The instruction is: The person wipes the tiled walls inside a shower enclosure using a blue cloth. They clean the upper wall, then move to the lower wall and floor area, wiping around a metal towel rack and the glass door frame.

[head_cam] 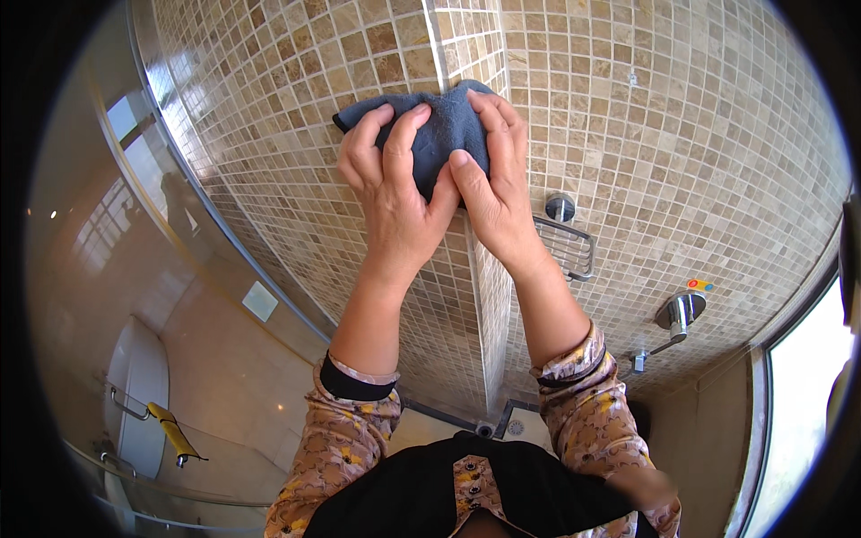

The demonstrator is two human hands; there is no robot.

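A blue-grey cloth [434, 138] lies folded over the projecting corner of a mosaic-tiled wall [377, 54]. My left hand [397, 181] presses it on the left face, fingers spread over the fabric. On the other side of the edge, my right hand [498, 181] holds the cloth with its fingers on top and its thumb near the middle. Both thumbs are close together at the cloth's lower part. A strip of pale trim [434, 40] runs up the corner above the cloth. The palms and the cloth's underside are hidden.
Right of my right forearm are a metal wire soap rack [572, 249] and a chrome shower mixer [681, 313]. A window [804, 397] is at far right. At left, a glass panel has a metal handle [128, 405] with a yellow cloth [171, 430]. A floor drain [516, 428] lies below.
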